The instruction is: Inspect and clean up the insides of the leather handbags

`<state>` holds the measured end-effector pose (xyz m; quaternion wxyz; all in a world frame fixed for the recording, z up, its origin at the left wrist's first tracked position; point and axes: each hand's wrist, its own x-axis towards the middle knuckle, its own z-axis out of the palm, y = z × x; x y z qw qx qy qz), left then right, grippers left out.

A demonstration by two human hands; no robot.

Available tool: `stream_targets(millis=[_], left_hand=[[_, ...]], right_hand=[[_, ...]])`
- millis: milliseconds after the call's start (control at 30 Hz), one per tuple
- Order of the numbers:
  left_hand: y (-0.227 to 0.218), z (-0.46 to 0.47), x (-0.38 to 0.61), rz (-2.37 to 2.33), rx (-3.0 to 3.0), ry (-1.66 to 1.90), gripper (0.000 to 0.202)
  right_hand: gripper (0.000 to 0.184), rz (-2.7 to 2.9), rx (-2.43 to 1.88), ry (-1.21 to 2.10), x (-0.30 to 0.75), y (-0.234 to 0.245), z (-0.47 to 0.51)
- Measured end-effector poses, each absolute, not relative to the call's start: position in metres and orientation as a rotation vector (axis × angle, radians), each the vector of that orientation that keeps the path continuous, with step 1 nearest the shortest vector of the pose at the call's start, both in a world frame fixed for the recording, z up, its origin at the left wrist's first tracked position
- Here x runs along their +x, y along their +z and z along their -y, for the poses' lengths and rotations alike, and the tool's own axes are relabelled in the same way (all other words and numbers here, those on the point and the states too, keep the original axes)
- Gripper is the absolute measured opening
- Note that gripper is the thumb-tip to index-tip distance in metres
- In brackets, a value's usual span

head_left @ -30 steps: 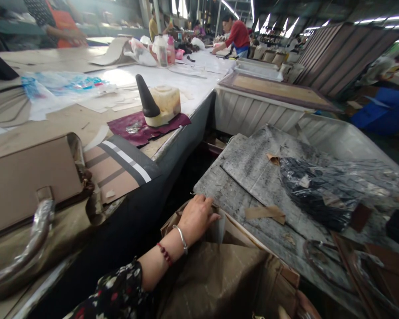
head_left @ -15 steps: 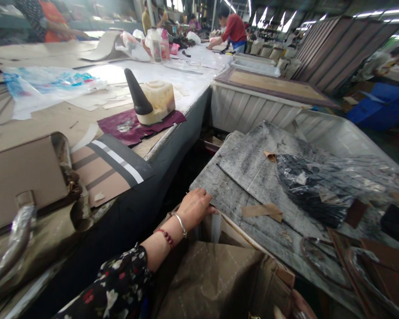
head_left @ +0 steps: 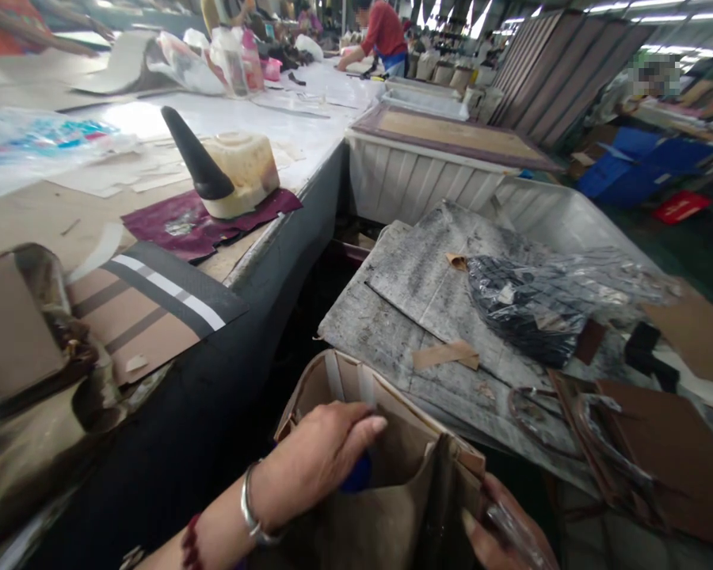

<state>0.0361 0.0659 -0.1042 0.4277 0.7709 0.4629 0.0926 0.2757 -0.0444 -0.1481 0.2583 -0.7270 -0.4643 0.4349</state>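
Tan bag (head_left: 404,447), mouth open upward, is near centre, between both hands, long axis running far left to near right. Left hand (head_left: 309,451) hangs over its left part, fingertips hidden, can't tell if gripping. Right hand (head_left: 521,507) clamps its right end beside a plastic-wrapped strip (head_left: 511,529). Pale strips (head_left: 365,384) line the far inner wall; brownish fabric nearer.

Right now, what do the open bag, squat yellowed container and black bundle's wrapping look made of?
Open bag: fabric or faux leather, unclear which; dull inside. Squat container: likely plastic, cloudy and stained. Bundle wrapping: probably plastic film, clear, glossy, wrinkled.
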Motion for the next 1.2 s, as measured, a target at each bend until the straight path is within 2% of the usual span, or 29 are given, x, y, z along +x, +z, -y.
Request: stream_targets(millis=[100,200,333,500,733,900,1033,1100,1200], left_hand=[[-0.096,-0.04,0.044,-0.951,1.813,0.068,0.04],[-0.104,-0.028,0.046,-0.895,1.721,-0.048,0.032],[-0.124,-0.043,0.039,-1.039,1.819,0.113,0.036],[-0.142,-0.073,0.032,-0.985,1.924,0.177,0.038],[-0.15,-0.084,0.05,-1.07,2.245,0.417,0.03],[-0.157,-0.09,0.062,-0.959,2.043,0.32,0.025],[-0.162,-0.088,0.073,-1.009,1.912,0.39,0.022],[-0.163,-0.085,0.077,-1.04,1.882,0.399,0.022],[-0.164,-0.082,0.081,-1.054,1.857,0.417,0.022]], right_hand=[[0.045,1.268,-1.81,1.45,0.276,-0.132,0.037],[0.048,1.212,-1.75,1.547,0.276,-0.122,0.032],[0.048,1.251,-1.745,1.567,0.279,-0.12,0.03],[0.045,1.26,-1.695,1.607,0.288,-0.128,0.034],[0.046,1.134,-1.721,1.584,0.303,-0.146,0.039],[0.045,1.004,-1.626,1.611,0.304,-0.154,0.038],[0.048,1.281,-1.562,1.759,0.321,-0.144,0.021],[0.043,1.516,-1.623,1.833,0.337,-0.13,0.01],[0.039,1.664,-1.954,1.621,0.352,-0.103,0.002]])
